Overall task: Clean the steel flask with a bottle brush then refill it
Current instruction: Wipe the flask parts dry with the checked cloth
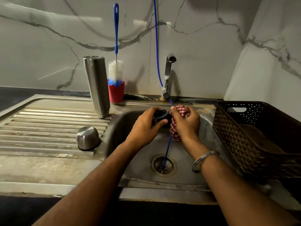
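Over the sink basin (192, 154), left hand (145, 128) grips the black stopper (162, 117), right hand (185, 124) bunches a checked cloth (181, 111) against it; steel flask (96, 86) stands inverted on the drainboard, upper left, nearer the left hand.

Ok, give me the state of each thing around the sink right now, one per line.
steel flask: upside down on the drainboard, uncapped
steel cup lid: upside down on the drainboard
bottle brush: standing in the red cup
stopper: gripped by left hand
checked cloth: gripped by right hand
tap: no water running
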